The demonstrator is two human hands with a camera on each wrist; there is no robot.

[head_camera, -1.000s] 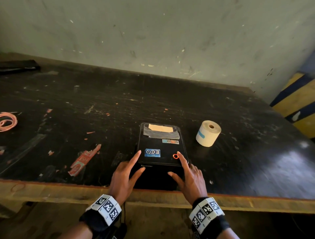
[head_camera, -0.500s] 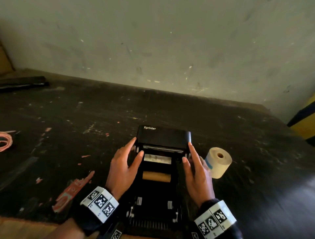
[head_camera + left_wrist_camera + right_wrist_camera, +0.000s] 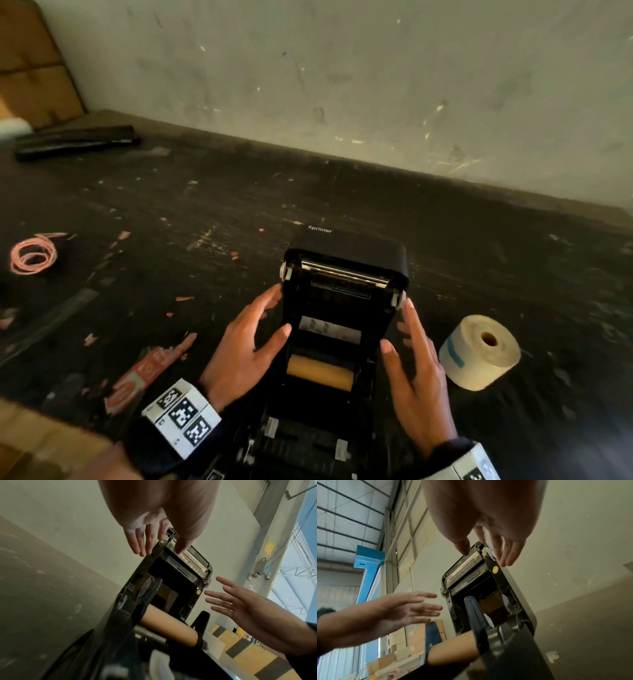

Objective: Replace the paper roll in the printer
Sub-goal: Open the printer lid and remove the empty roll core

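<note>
We are viewing the Xprinter label printer sitting on the dark bench with its lid standing open, tilted back. Inside the printer bay an empty brown cardboard core is lying across the holder. The fresh paper roll is lying on its side on the bench just right of the printer, apart from it. Our left hand is hovering at the printer's left side, fingers straight and spread, grip holding nothing. Our right hand is mirroring this at the printer's right side, fingers extended, grip empty. A pink rubber band coil is lying well left of the printer.
</note>
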